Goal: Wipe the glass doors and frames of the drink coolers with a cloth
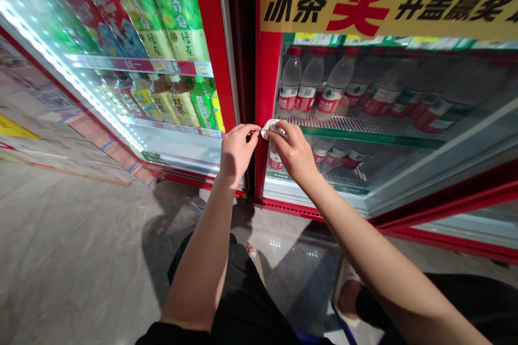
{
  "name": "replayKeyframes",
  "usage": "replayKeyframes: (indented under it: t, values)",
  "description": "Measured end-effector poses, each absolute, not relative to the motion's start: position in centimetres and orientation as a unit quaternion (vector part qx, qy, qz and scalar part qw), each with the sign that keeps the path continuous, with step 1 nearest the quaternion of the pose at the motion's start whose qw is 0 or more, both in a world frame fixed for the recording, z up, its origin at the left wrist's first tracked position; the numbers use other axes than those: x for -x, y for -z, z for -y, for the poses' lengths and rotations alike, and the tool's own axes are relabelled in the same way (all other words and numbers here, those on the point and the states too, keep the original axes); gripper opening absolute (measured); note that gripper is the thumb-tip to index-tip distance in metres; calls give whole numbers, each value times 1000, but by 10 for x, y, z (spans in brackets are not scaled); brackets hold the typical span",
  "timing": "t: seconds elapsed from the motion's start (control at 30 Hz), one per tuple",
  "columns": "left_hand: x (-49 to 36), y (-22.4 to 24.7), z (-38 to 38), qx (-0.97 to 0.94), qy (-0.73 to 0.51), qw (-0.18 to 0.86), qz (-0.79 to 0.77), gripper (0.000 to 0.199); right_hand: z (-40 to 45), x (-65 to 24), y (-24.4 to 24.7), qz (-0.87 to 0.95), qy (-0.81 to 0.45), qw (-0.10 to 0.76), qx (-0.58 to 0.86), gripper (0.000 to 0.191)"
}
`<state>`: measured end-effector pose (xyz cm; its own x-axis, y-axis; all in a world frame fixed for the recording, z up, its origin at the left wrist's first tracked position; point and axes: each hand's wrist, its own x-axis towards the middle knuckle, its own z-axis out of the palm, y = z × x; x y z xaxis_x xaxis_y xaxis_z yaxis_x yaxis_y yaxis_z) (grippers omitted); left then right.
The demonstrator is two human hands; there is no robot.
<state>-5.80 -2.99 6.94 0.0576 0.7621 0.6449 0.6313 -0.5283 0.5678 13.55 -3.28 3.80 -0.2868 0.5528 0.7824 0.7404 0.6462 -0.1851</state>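
My right hand (294, 151) has its fingers closed on a crumpled white tissue (270, 126), against the red frame (267, 75) of the right drinks fridge. Just left of it, my left hand (238, 152) is in front of the left fridge's door edge. Its thumb and forefinger come together in a pinch close to the tissue; whatever lies between them is too small to make out. Behind the right fridge's glass, red-capped water bottles (333, 86) stand on a shelf. A narrow dark gap (245, 64) separates the two fridges.
Green tea bottles (180, 11) fill the lit left fridge's upper shelf. A yellow banner (299, 2) crosses the right door. Stacked cartons (52, 113) stand at the left. Below are the grey tiled floor (81, 259) and my dark-clothed legs (246, 296).
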Motion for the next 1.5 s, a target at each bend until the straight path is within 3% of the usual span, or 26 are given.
replayKeyframes:
  t: [0.07, 0.27, 0.5, 0.73, 0.93, 1.13, 1.37, 1.5]
  values:
    - [58, -69, 30, -722, -495, 72, -479, 22, 38, -143, -29, 797, 126, 430, 404, 36]
    - [58, -63, 28, -724, -496, 74, -475, 22, 34, -141, -35, 708, 165, 514, 455, 35]
    - [55, -62, 26, -709, -496, 90, -493, 21, 45, -130, -11, 763, 112, 436, 463, 38]
    - [54, -58, 25, -721, -491, 84, -481, 18, 36, -139, -27, 703, 77, 541, 456, 39]
    - [49, -58, 24, -711, -500, 76, -489, 18, 46, -129, -11, 769, 59, 448, 452, 44]
    - [47, -58, 26, -724, -487, 89, -481, 19, 47, -140, -4, 716, 70, 528, 450, 40]
    - [43, -57, 24, -719, -486, 94, -488, 19, 50, -140, -1, 763, 48, 456, 455, 40]
    - [40, -56, 26, -728, -480, 101, -479, 19, 49, -152, -5, 723, 57, 518, 453, 40]
